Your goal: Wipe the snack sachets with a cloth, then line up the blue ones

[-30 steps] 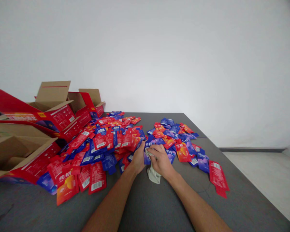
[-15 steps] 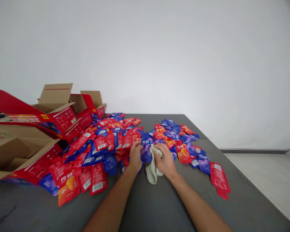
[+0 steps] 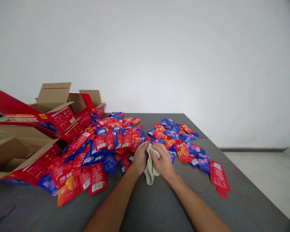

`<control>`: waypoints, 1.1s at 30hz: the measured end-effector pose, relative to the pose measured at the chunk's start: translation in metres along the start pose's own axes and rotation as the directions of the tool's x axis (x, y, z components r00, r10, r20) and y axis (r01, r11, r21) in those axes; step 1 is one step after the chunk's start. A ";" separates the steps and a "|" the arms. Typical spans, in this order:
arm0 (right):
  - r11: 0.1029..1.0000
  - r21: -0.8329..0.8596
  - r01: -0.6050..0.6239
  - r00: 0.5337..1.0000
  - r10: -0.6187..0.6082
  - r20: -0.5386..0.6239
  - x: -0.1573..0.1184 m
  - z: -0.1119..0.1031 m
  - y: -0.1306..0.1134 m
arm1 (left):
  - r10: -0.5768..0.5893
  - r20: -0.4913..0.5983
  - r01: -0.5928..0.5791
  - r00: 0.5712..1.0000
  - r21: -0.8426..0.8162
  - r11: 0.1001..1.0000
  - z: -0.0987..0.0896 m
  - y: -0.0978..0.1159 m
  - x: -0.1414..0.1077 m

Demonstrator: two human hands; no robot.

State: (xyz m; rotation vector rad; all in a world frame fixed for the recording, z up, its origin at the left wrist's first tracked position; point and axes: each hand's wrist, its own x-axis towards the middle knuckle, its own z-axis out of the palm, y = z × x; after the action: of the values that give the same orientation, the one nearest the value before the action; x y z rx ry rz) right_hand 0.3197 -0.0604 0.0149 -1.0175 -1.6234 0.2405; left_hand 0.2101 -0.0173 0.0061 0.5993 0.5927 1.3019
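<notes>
Pale cloth (image 3: pixel 150 167) hanging between two bare hands over the gray table (image 3: pixel 157 206), right hand (image 3: pixel 163 161) with fingers squeezing it, left hand (image 3: pixel 140 158) close against it, its fingers' grip hard to tell, red and blue packets (image 3: pixel 103 141) on both sides, open boxes (image 3: pixel 42 158) at far left.

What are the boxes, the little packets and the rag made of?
The boxes look like cardboard, glossy red outside and plain brown inside on the flaps. The packets seem to be smooth plastic or foil film, since they look thin, flat and a bit shiny. The rag looks like soft, dull cloth, because it droops in folds below the right hand.
</notes>
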 end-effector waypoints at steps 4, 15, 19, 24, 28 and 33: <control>0.999 -0.012 0.037 0.997 -0.037 0.062 -0.002 0.003 0.004 | -0.044 -0.035 0.039 0.998 -0.145 0.989 0.008 0.005 -0.004; 0.984 -0.166 0.063 0.998 -0.059 0.026 0.003 -0.008 0.014 | -0.185 0.175 0.205 0.967 -0.105 0.973 -0.003 0.010 -0.003; 0.965 -0.261 -0.009 0.995 -0.017 -0.096 0.010 -0.021 0.019 | -0.184 0.219 0.188 0.958 0.003 0.982 -0.001 0.004 -0.007; 0.977 -0.195 0.084 0.995 -0.072 0.067 0.005 -0.014 0.011 | -0.155 0.169 0.154 0.973 0.019 0.988 -0.001 0.008 -0.008; 0.984 -0.110 0.143 0.967 -0.115 0.225 0.000 -0.007 0.000 | -0.115 0.156 0.117 0.981 -0.002 0.993 -0.004 0.013 -0.005; 0.978 -0.036 0.207 0.912 -0.180 0.368 0.000 -0.008 -0.009 | 0.018 0.099 -0.033 0.995 0.156 0.987 -0.010 0.015 0.001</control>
State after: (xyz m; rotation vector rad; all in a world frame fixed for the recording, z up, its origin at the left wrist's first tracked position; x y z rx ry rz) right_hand 0.3224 -0.0683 0.0231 -0.8938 -2.0714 0.2458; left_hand 0.1927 -0.0133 0.0098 0.7980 0.6125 1.2497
